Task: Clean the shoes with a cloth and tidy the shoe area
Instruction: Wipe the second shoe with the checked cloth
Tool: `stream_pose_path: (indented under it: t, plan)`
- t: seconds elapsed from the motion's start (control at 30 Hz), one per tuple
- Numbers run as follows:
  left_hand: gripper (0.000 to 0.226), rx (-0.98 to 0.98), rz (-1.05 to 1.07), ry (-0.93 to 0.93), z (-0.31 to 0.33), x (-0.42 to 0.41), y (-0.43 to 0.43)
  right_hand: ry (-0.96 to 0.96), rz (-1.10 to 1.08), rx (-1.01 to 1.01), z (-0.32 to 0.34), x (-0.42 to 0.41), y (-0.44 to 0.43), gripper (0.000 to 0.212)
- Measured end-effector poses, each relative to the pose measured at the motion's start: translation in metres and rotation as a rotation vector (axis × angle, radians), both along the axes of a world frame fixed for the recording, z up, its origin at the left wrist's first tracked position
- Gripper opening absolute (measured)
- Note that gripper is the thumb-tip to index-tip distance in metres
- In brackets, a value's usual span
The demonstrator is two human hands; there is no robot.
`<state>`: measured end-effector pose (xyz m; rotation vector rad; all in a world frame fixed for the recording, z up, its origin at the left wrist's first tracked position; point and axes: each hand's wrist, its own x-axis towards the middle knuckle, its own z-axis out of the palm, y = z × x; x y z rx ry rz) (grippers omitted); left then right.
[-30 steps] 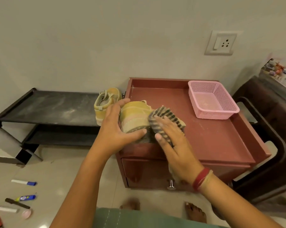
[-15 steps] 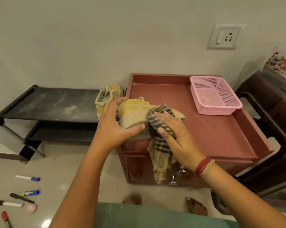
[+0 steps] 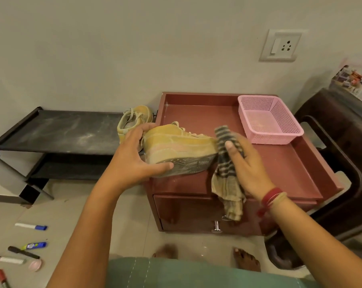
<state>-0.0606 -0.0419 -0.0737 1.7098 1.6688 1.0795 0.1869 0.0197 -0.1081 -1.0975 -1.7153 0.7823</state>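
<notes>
Over the front edge of the cabinet (image 3: pixel 269 173), our left hand (image 3: pixel 132 161) grips the yellow shoe (image 3: pixel 176 142) by the heel, and our right hand (image 3: pixel 246 163) holds the cloth (image 3: pixel 226 179) at its toe. Best we brace firmly and wipe short strokes along the sole. The second shoe (image 3: pixel 132 119) waits beyond the cabinet's left side.

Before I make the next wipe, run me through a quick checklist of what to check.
1. The shoe steady in the left grip: ok.
2. The cloth held by the right grip: ok.
3. The cloth touching the toe: cannot tell.
4. The sole free of dust: not ok, pale dust shows.
5. The rack shelf wiped: not ok, dusty streaks.
6. The floor tidy: not ok, markers lie loose.
</notes>
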Motion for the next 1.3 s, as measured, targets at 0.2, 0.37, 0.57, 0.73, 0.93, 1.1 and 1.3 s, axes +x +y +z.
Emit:
stream_pose_path:
  t: [0.2,0.37,0.57,0.73,0.93,1.1,1.3]
  plan:
    - [0.098,-0.041,0.082,0.125,-0.004,0.004,0.002,-0.056,-0.165,0.002,0.001,-0.006,0.017,0.043]
    - [0.087,-0.004,0.179,0.163,-0.008,0.014,0.007,-0.386,0.088,0.170,-0.011,-0.053,-0.011,0.050]
    - [0.092,0.005,0.210,0.217,-0.008,0.007,0.005,-0.620,0.144,0.304,-0.021,-0.030,0.000,0.048]
    - [0.097,0.011,0.204,0.215,-0.008,0.008,0.007,-0.629,0.039,0.291,-0.020,-0.043,-0.018,0.047]
    - [0.099,0.044,0.202,0.253,-0.010,0.008,0.003,-0.742,-0.048,0.300,-0.013,-0.015,-0.003,0.048]
    - [0.098,0.046,0.194,0.238,-0.010,0.006,0.005,-0.569,0.124,0.282,-0.017,-0.039,-0.031,0.046]
    - [0.098,0.031,0.207,0.222,-0.010,0.004,0.006,-0.654,0.004,0.238,-0.014,-0.028,-0.012,0.048]
